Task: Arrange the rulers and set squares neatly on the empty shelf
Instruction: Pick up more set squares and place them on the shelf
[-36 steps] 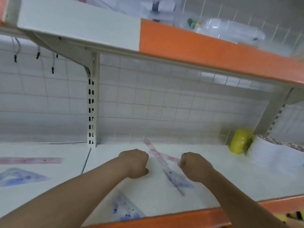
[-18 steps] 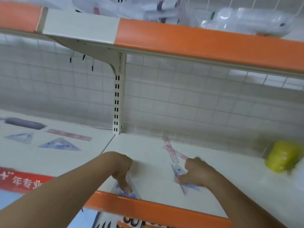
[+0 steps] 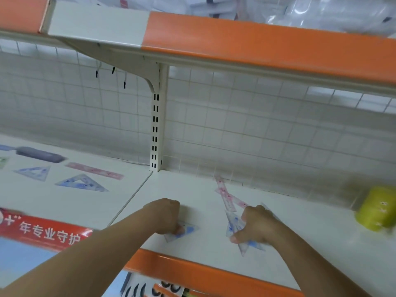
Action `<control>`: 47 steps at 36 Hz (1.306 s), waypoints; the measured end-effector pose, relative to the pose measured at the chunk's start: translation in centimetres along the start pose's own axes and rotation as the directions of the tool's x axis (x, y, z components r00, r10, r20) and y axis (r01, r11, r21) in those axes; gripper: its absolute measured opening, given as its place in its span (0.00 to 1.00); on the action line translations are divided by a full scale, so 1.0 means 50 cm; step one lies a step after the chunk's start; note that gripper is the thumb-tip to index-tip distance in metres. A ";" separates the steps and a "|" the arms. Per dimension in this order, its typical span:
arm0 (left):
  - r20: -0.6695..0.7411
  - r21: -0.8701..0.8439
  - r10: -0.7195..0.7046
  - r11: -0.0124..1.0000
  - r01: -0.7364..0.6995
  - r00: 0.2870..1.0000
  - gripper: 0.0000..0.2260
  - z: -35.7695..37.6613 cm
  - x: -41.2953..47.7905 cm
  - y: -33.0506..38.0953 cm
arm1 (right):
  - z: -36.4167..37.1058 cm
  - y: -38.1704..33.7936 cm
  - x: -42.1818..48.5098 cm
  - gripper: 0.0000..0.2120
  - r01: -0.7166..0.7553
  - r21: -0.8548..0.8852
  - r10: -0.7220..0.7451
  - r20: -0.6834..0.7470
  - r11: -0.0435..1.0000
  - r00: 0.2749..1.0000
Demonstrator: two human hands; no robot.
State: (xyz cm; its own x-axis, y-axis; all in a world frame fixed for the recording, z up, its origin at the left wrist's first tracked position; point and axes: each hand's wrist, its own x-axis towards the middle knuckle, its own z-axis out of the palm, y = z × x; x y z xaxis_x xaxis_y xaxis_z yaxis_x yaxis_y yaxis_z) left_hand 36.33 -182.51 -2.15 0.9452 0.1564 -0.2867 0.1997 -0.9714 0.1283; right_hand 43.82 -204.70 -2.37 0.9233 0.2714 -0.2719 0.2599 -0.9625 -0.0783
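Gripping with curled left hand [image 3: 166, 215] a blue set square [image 3: 189, 230], flat near front edge of the white shelf [image 3: 310, 243]. Pinching with right hand [image 3: 258, 227] a second blue set square [image 3: 233, 224], also flat there. Just behind, touching it, two crossed pink rulers [image 3: 224, 192].

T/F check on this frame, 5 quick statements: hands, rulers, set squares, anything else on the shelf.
1. The left hand touches a small set square near the shelf's front edge. True.
2. The two pink rulers beside the right hand lie parallel and apart. False: they cross each other.
3. The yellow roll stands left of the upright post. False: it stands at the far right.
4. The left bay holds a single pink ruler and two blue set squares, none touching. True.
5. The right hand is empty. False: it grips a larger set square.
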 end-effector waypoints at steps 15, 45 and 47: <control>0.134 0.185 -0.004 0.983 -0.021 0.991 0.26 -0.031 -0.009 0.010 | -0.003 0.006 0.004 0.30 0.101 0.122 -0.099 -0.026 0.987 0.995; 0.094 0.369 0.028 0.927 -0.061 0.995 0.16 -0.030 -0.019 0.050 | -0.005 0.015 0.013 0.33 0.088 0.216 -0.092 0.005 0.972 0.996; 0.060 0.322 0.037 0.945 -0.055 0.997 0.10 -0.012 0.002 0.040 | -0.005 0.016 0.014 0.33 0.076 0.220 -0.078 0.005 0.973 0.997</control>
State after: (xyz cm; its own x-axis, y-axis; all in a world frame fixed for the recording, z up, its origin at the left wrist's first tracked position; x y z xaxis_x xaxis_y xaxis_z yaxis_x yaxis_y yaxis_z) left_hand 36.96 -184.31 -1.34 0.9348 0.1090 -0.3382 0.0536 -0.9842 -0.1689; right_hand 44.72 -205.27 -2.37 0.8987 0.3461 -0.2693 0.2602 -0.9151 -0.3079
